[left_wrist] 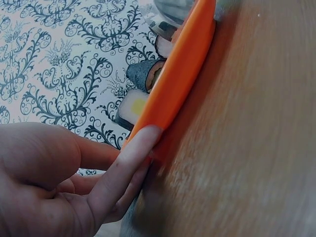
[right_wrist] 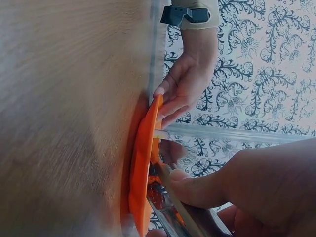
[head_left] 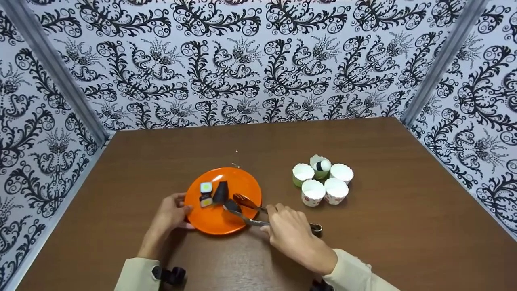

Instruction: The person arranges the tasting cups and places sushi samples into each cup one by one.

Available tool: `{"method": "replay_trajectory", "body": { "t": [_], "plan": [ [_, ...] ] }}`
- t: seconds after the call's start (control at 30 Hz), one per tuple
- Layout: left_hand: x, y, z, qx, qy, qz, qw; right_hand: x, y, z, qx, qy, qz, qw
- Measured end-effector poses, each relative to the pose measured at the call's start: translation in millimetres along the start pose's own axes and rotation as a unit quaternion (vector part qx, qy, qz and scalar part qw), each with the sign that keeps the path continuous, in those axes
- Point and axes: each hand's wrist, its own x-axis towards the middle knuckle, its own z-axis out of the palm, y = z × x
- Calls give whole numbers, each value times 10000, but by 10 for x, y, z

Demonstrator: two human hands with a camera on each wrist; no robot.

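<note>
My left hand (head_left: 169, 214) grips the near-left rim of an orange plate (head_left: 216, 227). On the plate sit two square sushi rolls, one with a green centre (head_left: 206, 187) and one with a yellow centre (head_left: 207, 201). Beside them lies a dark cone-shaped hand roll (head_left: 221, 192), its wrapped side clear in the left wrist view. Metal tongs (head_left: 258, 222) are held in my right hand (head_left: 293, 234), thumb pressed along one arm in the right wrist view. Their spread tips reach low over the plate's middle, around a small dark piece (head_left: 233, 205); I cannot tell whether they touch it.
Several paper baking cups stand clustered right of the plate, among them a white-lined cup (head_left: 313, 192). In the rear green cup (head_left: 321, 173) sits a white ball with a dark band (head_left: 324, 165). Crumbs (head_left: 236, 165) lie behind the plate. Patterned walls (head_left: 242, 60) enclose the brown table (head_left: 387, 194).
</note>
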Motion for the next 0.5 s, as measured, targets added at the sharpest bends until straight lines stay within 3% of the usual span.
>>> {"method": "replay_trajectory", "body": {
  "t": [0.3,0.5],
  "plan": [
    [-3,-1,1,-44,39,-19,10000,30,-44,-19,145,-187,204,9995],
    [-17,17,2,-157,-18,21,9999,30,-49,13,89,-4,208,9997]
  ]
}}
